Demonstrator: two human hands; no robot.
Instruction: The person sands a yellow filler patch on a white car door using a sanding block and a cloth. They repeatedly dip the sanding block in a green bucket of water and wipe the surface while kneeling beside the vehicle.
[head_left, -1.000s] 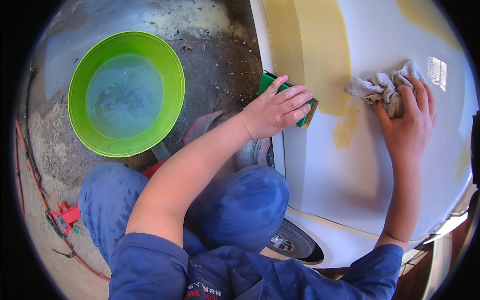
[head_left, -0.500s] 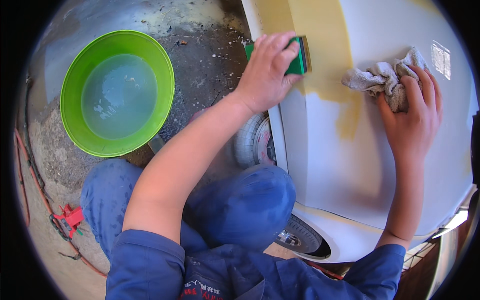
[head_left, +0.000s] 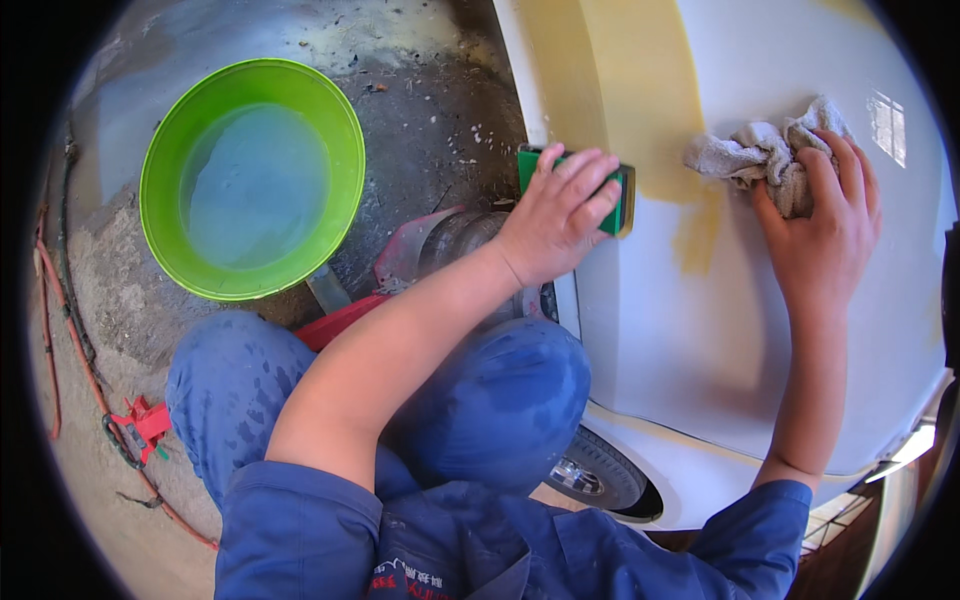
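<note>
My left hand (head_left: 556,212) presses a green sanding block (head_left: 618,196) flat against a white car body panel (head_left: 690,330), at the edge of a yellowish filler patch (head_left: 640,100). My right hand (head_left: 822,222) holds a crumpled grey rag (head_left: 760,155) against the same panel, to the right of the patch. Both forearms reach up from blue work sleeves.
A green basin (head_left: 160,170) with water stands on the concrete floor at the left. A red hose (head_left: 70,320) with a red clamp (head_left: 145,420) runs along the floor. A car wheel (head_left: 600,475) shows below the panel, beside my blue-clad knees (head_left: 510,395).
My left hand slid the green block up the panel's edge and then back down a little toward the patch's lower part. The right hand with the rag stayed in place.
</note>
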